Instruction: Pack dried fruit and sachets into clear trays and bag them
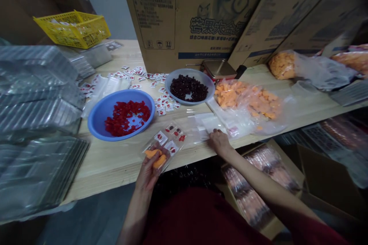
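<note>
Two bowls (121, 113) (190, 87), one yellow basket (72, 28), two hands (148, 173) (219, 141).

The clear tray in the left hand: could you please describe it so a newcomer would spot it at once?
Start at the blue bowl of red pieces. Just in front, at the table edge, the left hand holds a clear tray; unlike nearby empty bags, it holds orange pieces and small red-and-white packets.
</note>
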A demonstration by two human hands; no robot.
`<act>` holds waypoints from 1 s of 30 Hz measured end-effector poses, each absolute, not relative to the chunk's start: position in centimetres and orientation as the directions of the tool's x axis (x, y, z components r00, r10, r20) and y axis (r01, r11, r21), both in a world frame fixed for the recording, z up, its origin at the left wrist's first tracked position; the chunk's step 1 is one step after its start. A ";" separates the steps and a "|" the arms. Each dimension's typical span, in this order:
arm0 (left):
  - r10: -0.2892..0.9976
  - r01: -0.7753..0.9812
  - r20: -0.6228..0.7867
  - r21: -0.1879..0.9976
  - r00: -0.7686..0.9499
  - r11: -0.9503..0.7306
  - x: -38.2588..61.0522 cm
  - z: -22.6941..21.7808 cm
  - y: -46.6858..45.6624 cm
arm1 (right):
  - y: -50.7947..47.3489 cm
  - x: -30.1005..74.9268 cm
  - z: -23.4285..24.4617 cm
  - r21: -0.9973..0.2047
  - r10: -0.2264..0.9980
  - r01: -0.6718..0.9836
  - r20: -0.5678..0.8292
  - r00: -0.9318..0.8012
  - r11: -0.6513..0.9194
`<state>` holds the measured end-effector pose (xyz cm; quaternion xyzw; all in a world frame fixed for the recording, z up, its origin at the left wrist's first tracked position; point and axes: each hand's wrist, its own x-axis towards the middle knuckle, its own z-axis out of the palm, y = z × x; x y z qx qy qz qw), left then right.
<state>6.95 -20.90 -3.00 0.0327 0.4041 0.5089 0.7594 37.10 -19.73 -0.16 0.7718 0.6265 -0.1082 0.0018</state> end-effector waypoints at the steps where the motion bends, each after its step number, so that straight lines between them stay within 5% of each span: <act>1: 0.796 -0.750 -0.583 0.451 0.163 0.484 7.0 -3.0 -21.0 | -19.7 37.3 -0.1 -0.167 0.969 0.962 -0.157 0.192 -0.218; 13: 0.790 -0.725 -0.580 0.454 0.200 0.517 9.9 -1.8 -20.2 | -20.5 41.1 -1.7 -0.782 0.959 0.559 -0.181 0.219 -0.275; 30: 0.827 -0.629 -0.498 0.562 0.261 0.537 14.9 -3.2 -21.3 | -21.9 40.5 -2.0 -0.945 0.945 0.222 -0.173 0.279 -0.238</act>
